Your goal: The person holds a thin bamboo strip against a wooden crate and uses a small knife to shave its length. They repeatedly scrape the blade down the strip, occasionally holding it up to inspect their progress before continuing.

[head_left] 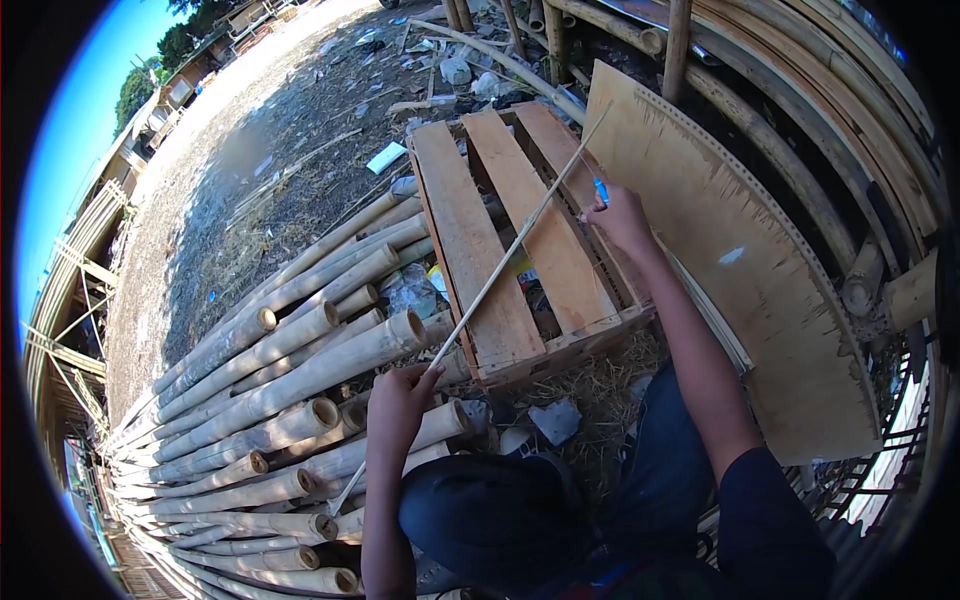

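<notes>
My left hand (400,400) is closed around a long, thin bamboo strip (495,272), near its lower part. The strip slants up and to the right across a wooden pallet (500,320), and its lower end passes below my left wrist. Above the pallet's right side, my right hand (622,222) is closed on a small blue pen (600,190), held upright a little to the right of the strip. Only the blue end of the pen shows clearly; my fingers hide the rest.
Cut bamboo poles (340,350) lie stacked at the left, open ends facing me. A worn plywood sheet (740,260) leans at the right, with thin strips (712,315) beside it. A bamboo rail (770,130) stands behind. Litter covers the ground (290,150).
</notes>
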A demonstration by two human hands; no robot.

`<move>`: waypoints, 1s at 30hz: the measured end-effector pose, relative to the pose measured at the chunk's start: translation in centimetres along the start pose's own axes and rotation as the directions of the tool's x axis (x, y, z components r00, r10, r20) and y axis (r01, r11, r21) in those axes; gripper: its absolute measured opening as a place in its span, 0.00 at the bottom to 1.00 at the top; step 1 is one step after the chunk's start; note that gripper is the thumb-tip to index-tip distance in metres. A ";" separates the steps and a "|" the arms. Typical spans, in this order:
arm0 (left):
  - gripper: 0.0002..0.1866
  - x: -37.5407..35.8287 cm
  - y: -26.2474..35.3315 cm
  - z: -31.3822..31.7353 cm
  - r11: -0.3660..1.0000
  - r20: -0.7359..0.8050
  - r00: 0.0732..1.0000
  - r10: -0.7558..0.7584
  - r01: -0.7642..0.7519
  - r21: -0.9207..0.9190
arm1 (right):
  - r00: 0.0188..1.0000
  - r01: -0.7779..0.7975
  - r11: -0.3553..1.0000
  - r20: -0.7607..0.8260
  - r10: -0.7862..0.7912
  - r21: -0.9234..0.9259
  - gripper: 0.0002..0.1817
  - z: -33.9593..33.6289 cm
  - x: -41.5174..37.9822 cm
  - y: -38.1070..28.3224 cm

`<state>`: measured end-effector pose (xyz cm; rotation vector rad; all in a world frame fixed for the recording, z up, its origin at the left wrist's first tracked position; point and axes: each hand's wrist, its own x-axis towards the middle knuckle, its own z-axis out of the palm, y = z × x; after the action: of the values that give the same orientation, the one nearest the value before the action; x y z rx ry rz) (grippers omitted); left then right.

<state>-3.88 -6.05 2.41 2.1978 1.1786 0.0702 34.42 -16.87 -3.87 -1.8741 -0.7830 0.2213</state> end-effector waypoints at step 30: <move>0.21 -0.1 0.2 -0.2 1.000 0.017 1.000 0.006 -0.006 -0.006 | 0.995 -0.055 0.998 0.088 0.056 -0.010 0.17 0.2 0.5 1.3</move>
<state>-3.80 -6.11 2.67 2.1930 1.1608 0.0568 35.19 -16.71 -4.98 -1.9054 -0.7926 0.3383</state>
